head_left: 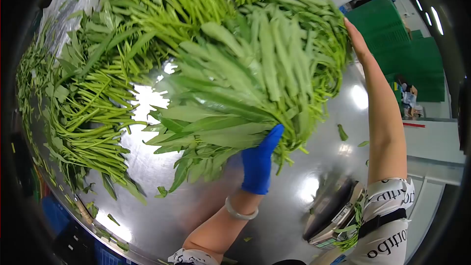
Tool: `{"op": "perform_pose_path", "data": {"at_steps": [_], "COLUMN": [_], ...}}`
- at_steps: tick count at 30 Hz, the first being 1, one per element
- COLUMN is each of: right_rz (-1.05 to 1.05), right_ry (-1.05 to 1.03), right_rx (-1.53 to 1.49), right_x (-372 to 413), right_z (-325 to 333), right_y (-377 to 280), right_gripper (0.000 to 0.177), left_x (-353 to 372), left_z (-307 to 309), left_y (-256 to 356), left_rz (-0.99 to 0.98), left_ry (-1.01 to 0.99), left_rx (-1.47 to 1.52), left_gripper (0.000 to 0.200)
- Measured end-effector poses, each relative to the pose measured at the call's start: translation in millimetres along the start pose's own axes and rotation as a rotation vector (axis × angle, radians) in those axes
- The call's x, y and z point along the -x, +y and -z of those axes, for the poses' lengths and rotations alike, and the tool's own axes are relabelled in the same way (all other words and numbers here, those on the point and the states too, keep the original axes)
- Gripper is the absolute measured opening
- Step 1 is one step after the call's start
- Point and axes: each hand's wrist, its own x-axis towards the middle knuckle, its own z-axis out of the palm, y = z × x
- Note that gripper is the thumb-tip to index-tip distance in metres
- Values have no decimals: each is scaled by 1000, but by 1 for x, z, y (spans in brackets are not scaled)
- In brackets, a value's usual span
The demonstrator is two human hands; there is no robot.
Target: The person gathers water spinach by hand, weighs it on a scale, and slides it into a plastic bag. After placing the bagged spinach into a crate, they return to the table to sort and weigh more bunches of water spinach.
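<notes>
A large heap of water spinach with long green leaves and stems lies in front of me on a shiny metal table. My left hand, in a blue glove, grips leaves and stems at the heap's near edge. Its thumb shows, while the other fingers are hidden under the leaves. At the heap's right side, my bare right hand rests against the stems with its visible fingers stretched out. Part of that hand is hidden behind the greens.
More water spinach stems lie to the left, by a clear plastic bag. Near my right elbow stands what looks like a scale with greens beside it. Leaf scraps dot the table. Green crates stand beyond.
</notes>
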Motion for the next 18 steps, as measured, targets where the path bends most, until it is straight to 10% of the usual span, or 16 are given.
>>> {"op": "perform_pose_path", "data": {"at_steps": [15, 18], "right_rz": [-491, -452], "right_ry": [-363, -390], "right_rx": [-821, -854], "right_x": [179, 230], "right_z": [-72, -71], "right_y": [-54, -53], "right_gripper": [55, 50], "left_x": [1, 37], "left_z": [-1, 8], "left_y": [-1, 19], "left_rz": [-32, 246], "left_ry": [-100, 69], "left_rx": [18, 104], "left_gripper": [33, 35]}}
